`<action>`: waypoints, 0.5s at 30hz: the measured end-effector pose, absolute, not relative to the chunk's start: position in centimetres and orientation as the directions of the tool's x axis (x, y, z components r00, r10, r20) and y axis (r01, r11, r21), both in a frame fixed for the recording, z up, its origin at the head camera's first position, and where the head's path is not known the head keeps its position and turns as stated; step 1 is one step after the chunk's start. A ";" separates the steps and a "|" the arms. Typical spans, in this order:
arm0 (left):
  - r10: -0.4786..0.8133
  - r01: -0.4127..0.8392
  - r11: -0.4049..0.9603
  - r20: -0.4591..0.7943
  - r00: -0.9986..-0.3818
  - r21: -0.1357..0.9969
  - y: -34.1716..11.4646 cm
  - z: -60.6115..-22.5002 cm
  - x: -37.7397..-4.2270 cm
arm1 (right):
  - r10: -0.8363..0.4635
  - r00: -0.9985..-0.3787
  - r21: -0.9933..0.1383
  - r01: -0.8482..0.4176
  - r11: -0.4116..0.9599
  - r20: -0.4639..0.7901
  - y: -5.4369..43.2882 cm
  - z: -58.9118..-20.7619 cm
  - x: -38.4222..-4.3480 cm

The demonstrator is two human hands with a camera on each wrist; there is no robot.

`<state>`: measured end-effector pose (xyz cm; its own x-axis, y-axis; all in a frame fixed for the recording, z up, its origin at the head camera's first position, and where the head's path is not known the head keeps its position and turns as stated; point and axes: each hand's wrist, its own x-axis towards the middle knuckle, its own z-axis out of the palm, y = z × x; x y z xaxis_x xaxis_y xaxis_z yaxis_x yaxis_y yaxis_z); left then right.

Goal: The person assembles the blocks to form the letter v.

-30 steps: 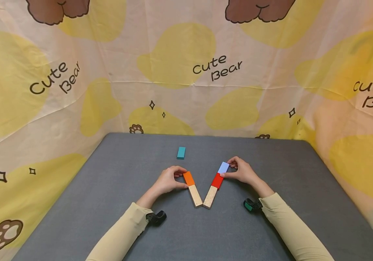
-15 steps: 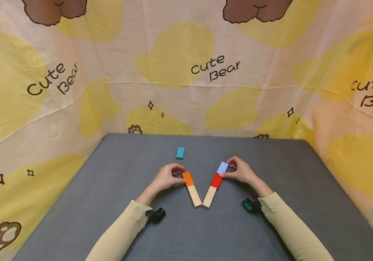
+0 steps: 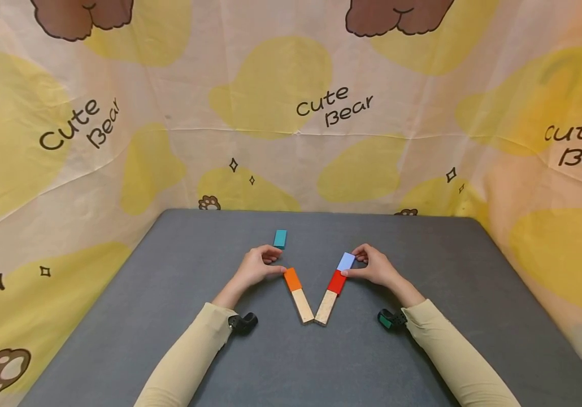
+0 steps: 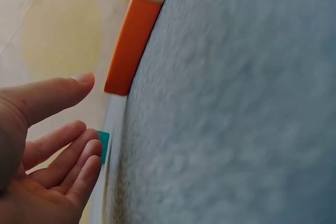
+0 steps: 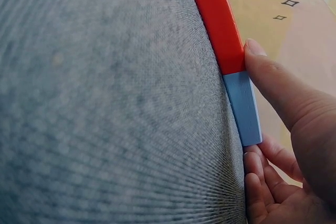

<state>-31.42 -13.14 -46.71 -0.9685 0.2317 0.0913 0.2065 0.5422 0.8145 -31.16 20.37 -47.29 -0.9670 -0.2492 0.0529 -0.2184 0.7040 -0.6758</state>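
Two slanting rows of blocks form a V on the grey table [image 3: 291, 367]. The left row has an orange block [image 3: 292, 279] at its far end and a plain wooden block [image 3: 303, 306] nearer. A light blue block [image 3: 346, 261], a red block [image 3: 337, 281] and another wooden block [image 3: 325, 308] form the right row. My left hand [image 3: 252, 268] holds nothing; its thumb is right by the orange block's far corner, its fingers close to a teal block [image 3: 280, 236]. My right hand [image 3: 379, 268] pinches the light blue block, fingers at its far end, thumb along the red joint.
A printed cloth [image 3: 270, 102] hangs behind the table and along both sides. Dark wrist straps [image 3: 243, 323] sit at the cuffs of both sleeves. The teal block lies apart from the V, farther back.
My left hand has let go of the orange block and moved away toward the teal block. The right hand stays at the light blue block. The view shifts slightly.
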 end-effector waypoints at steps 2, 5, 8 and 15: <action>0.221 0.203 0.545 0.095 -0.971 0.814 -13.3 -46.7 -31.8 | -0.247 -0.968 -0.675 -0.217 0.705 0.053 20.4 -47.4 -31.3; 0.202 0.190 0.542 0.092 -0.975 0.819 -13.4 -46.6 -32.3 | -0.246 -0.968 -0.673 -0.215 0.708 0.050 20.4 -47.6 -31.4; 0.190 0.185 0.538 0.096 -0.977 0.823 -13.6 -46.6 -32.9 | -0.245 -0.968 -0.679 -0.213 0.702 0.051 20.5 -47.7 -31.4; 0.160 0.176 0.557 0.103 -0.982 0.811 -13.8 -46.4 -33.9 | -0.276 -0.954 -0.674 -0.282 0.682 0.121 20.5 -47.4 -30.9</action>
<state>-33.94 -13.80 -46.44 -0.9818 0.1597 0.1028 0.1756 0.5573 0.8115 -30.95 20.54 -47.40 -0.9537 -0.2756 0.1207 -0.2825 0.6821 -0.6745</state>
